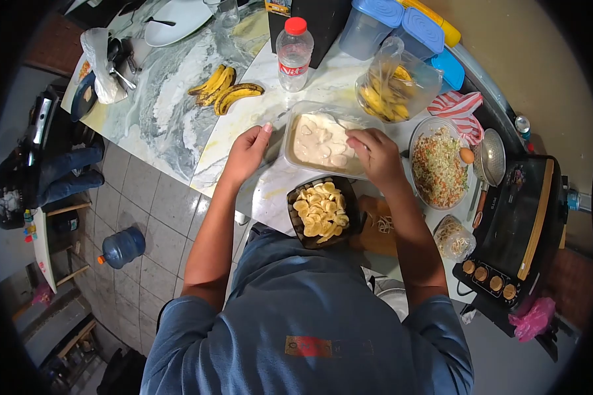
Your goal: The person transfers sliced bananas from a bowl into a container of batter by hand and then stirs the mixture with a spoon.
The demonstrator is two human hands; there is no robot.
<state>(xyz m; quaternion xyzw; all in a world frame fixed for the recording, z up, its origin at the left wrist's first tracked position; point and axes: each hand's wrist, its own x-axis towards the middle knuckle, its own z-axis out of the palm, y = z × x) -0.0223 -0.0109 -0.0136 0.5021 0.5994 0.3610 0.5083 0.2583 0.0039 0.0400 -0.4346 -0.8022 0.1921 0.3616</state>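
My left hand (248, 153) rests against the left edge of a clear rectangular container (290, 131) that holds white batter with banana slices in it. My right hand (374, 156) hovers over the container's right side with its fingers pinched on a thin utensil whose handle runs into the batter. Just in front of me sits a dark square bowl (295, 227) full of sliced banana. The utensil's tip is buried in the batter.
Whole bananas (225, 91) and a water bottle (294, 55) lie beyond the container. A jug of banana pieces (395, 85), a bowl of shredded vegetables (439, 168) with an egg, a strainer (491, 158) and a black stove (517, 224) stand to the right.
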